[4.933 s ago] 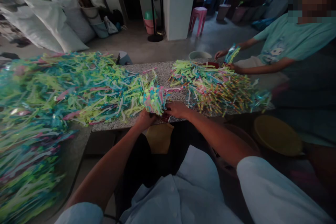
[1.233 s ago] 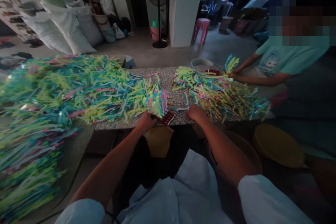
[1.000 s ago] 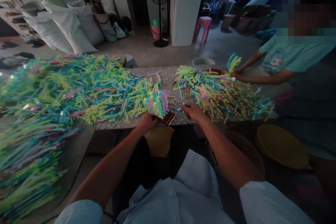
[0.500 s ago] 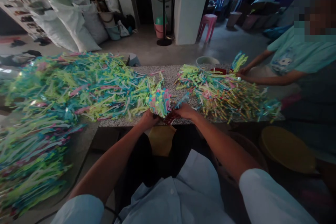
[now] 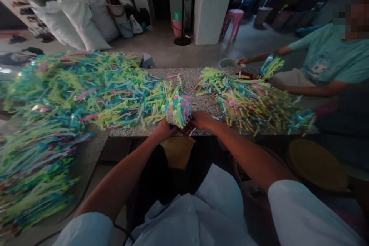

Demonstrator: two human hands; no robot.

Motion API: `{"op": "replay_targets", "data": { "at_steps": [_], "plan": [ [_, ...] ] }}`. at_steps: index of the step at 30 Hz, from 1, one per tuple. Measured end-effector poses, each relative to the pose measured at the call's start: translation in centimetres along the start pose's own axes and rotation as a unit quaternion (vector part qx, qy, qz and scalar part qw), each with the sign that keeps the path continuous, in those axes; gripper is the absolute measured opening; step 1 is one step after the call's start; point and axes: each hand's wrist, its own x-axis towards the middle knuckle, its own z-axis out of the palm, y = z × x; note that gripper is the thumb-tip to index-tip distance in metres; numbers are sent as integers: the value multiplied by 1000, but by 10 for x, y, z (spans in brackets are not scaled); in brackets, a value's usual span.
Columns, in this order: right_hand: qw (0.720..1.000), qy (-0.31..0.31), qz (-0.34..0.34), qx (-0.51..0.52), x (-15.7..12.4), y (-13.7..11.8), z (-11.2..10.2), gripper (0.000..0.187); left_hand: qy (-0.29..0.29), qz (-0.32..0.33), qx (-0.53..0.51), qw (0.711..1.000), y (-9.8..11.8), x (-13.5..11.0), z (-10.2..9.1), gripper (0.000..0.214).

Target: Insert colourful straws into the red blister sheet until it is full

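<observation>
In the head view, a round bundle of plastic strips point(image 5: 178, 110) in green, pink and blue stands at the table's near edge. My left hand point(image 5: 165, 128) is closed on the lower left of this bundle. Against its lower right side sits my right hand point(image 5: 202, 120), fingers curled inward; what they pinch is hidden. A dark red patterned piece point(image 5: 186, 128) lies below the bundle, between both hands.
A heap of loose strips point(image 5: 115, 92) covers the speckled table point(image 5: 190, 82) on the left. Stick-ended strip bundles point(image 5: 248, 107) lie to the right. Beyond them a co-worker point(image 5: 325, 65) sits by a pale bucket point(image 5: 229, 64). A yellow round stool top point(image 5: 317, 165) is lower right.
The blue strip at my right hand no longer shows there, and that hand has closed in beside the bundle. The co-worker's one hand has reached out to the bucket. The view has shifted slightly.
</observation>
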Motion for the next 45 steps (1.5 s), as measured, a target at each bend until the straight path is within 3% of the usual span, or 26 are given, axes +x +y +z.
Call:
{"op": "replay_targets", "data": {
  "at_steps": [8, 12, 15, 17, 20, 22, 25, 30, 33, 35, 37, 39, 40, 42, 45],
  "plan": [
    [1000, -4, 11, -25, 2, -7, 1, 34, -14, -9, 6, 1000, 5, 0, -5, 31],
    [999, 24, 18, 32, -7, -13, 7, 32, -12, -40, 19, 999, 1, 0, -4, 30],
    [995, 48, 10, 89, -17, -3, 7, 30, -12, -51, 36, 998, -3, 0, -2, 28],
    [989, 81, 76, 101, -26, 13, -1, 30, -12, -45, 50, 998, -4, 0, -1, 25],
    [960, 121, 246, 58, -46, 45, -19, 34, -1, -39, 61, 997, -5, 0, 0, 22],
    [943, 100, 316, 22, -61, 64, -28, 37, 8, -39, 56, 998, -3, -1, 1, 22],
    [936, 53, 348, -15, -76, 82, -26, 41, 21, -37, 45, 998, -1, -2, 2, 25],
    [937, 54, 345, -5, -78, 89, -5, 34, 15, -23, 35, 999, -1, -1, -1, 28],
    [930, 72, 340, 121, -75, 91, -1, 26, 10, -30, 19, 999, -2, 3, -4, 29],
    [886, 100, 327, 312, -75, 89, -1, 31, -6, -37, 14, 999, -4, 5, -5, 26],
    [801, 130, 282, 513, -77, 81, -1, 35, -13, -41, 12, 999, -5, 6, -6, 23],
    [729, 147, 218, 632, -78, 66, 1, 37, -6, -36, 10, 999, -5, 6, -5, 24],
    [715, 149, 191, 656, -78, 57, 3, 38, -1, -30, 9, 1000, -5, 5, -5, 25],
    [728, 156, 157, 649, -75, 37, 9, 38, 2, -19, 8, 1000, -4, 4, -4, 26],
    [800, 171, 125, 562, -63, 13, 20, 29, -2, -17, 12, 1000, -3, 3, -3, 26]
  ]
}}
